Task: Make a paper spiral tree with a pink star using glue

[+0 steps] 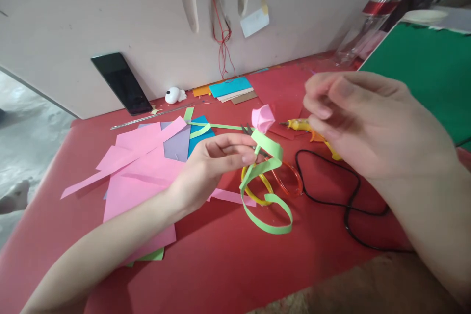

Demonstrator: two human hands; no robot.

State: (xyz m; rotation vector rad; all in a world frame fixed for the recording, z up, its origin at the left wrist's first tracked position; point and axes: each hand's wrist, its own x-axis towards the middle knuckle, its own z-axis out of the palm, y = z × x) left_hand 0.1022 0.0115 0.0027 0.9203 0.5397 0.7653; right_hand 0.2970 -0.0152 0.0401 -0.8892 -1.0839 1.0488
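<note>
A paper flower [263, 119] is pinched by the left hand [213, 164], over the red worktop [221, 260], between its far and near edges. The green stem [248, 174] is tilted, with the pink bloom [265, 117] pointed up and right. The right hand [371, 122] is curled; whether its fingertips touch cannot be told.

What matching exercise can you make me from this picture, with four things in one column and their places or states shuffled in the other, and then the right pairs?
Things:
1. Paper flower
2. Smartphone
3. Hot glue gun
4. White slip of paper

Places and states:
A. Taped to the wall
B. Partly hidden behind the right hand
C. Held by its green stem in the left hand
D. Leaning upright, with a dark screen

Right pairs: 1-C, 2-D, 3-B, 4-A
</note>
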